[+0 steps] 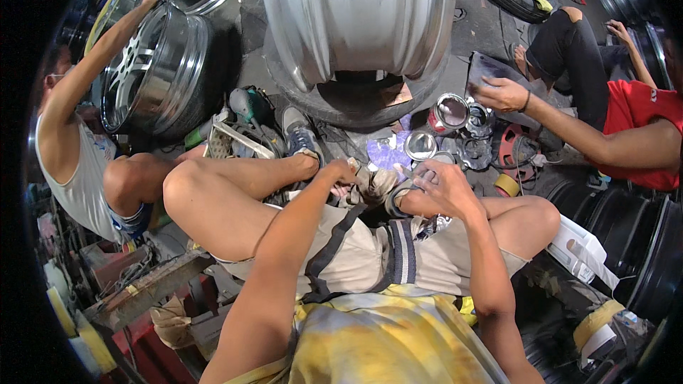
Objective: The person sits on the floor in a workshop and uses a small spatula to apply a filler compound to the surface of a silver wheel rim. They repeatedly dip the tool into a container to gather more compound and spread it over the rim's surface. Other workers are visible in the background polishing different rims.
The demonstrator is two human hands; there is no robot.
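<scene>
In front of my lap, my left hand is closed at the edge of a crumpled beige-grey rag, its fingers curled against the cloth. My right hand hovers over my right shin with bent fingers drawn together; whatever is between them is too small to make out. Just beyond lies a crumpled purple-and-white sheet. Beside it are an open tin with pale contents and a larger red-labelled can. A big silver wheel rim stands ahead, above a tyre on the floor.
A co-worker in a white top reaches to a polished rim at left. Another in a red shirt extends a hand near the cans. A green power tool, a yellow tape roll and dark rims lie around.
</scene>
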